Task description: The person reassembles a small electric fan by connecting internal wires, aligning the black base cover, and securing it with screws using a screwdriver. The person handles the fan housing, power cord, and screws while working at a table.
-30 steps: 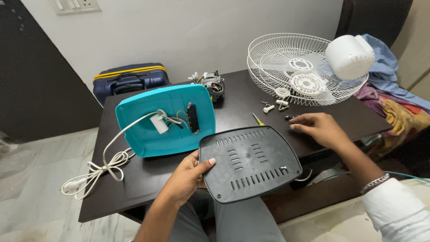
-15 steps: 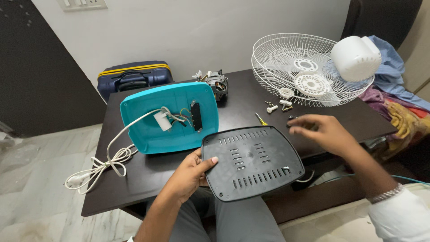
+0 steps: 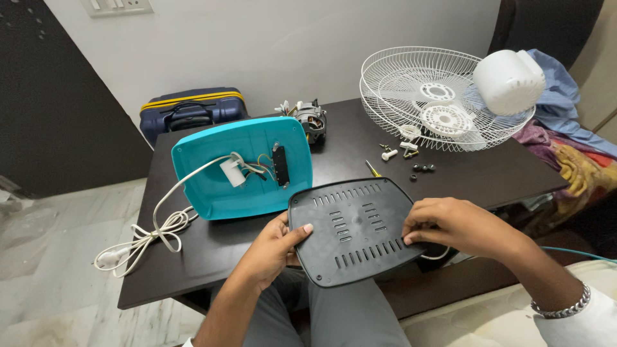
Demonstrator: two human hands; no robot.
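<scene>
The left hand (image 3: 273, 247) grips the near left edge of a black vented plate (image 3: 357, 228), thumb pressed on top and fingers curled underneath, holding it tilted over the lap at the near edge of the dark table (image 3: 212, 257). The right hand (image 3: 453, 225) rests on the plate's right side with its fingertips (image 3: 409, 236) pinched together against the surface near the corner; whether they hold something small there cannot be told.

Just beyond the plate on the left, a turquoise base (image 3: 241, 168) stands tilted on the table, showing a white capacitor (image 3: 231, 172), coloured wires and a black switch strip (image 3: 279, 166) inside. Its white cord (image 3: 151, 234) coils off to the near left.

Farther right, a yellow-handled screwdriver (image 3: 372, 168) pokes out from behind the plate, with small black screws (image 3: 422, 168) and white fittings (image 3: 397, 149) beside it. At the far right lie white wire grilles (image 3: 437, 99) with a white motor cover (image 3: 509, 81) resting on them. A bare motor (image 3: 312, 120) sits at the far edge, and a navy suitcase (image 3: 189, 110) stands behind the table on the left.
</scene>
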